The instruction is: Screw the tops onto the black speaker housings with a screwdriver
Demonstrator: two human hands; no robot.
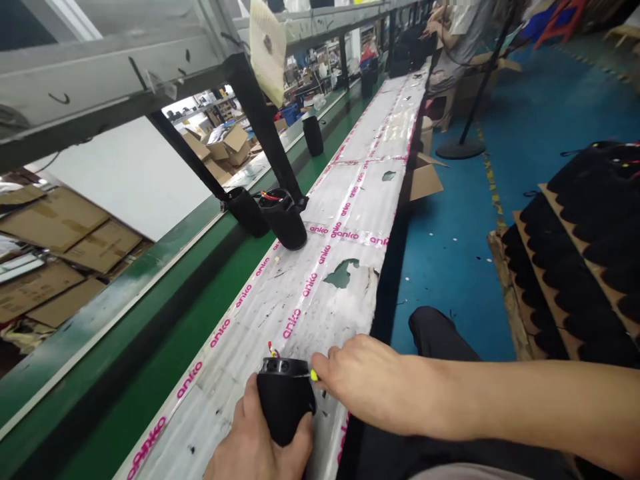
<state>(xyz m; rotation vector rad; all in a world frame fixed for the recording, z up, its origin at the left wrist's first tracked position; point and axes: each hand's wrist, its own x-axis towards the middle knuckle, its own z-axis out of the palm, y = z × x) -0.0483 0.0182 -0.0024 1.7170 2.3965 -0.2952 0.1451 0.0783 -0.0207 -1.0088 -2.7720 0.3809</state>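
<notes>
My left hand (263,437) is wrapped round a black fabric-covered cylinder (286,408), likely a speaker body, upright on the covered bench. Its dark plastic rim (285,366) has round holes, and red, yellow and white wires (272,350) stick up behind it. My right hand (353,373) is closed on a small tool with a yellow-green end (314,375), held against the right side of that rim. Most of the tool is hidden by my fingers. Farther up the bench edge stands a similar black cylinder (285,223) with red wires showing at its open top.
Plastic sheeting with pink "anko" tape (300,293) covers the bench. Beside it runs a green conveyor (145,313) carrying more black cylinders (313,136). A metal frame post (265,127) rises there. Stacked black pieces (565,287) stand at right; a co-worker (453,40) sits farther along.
</notes>
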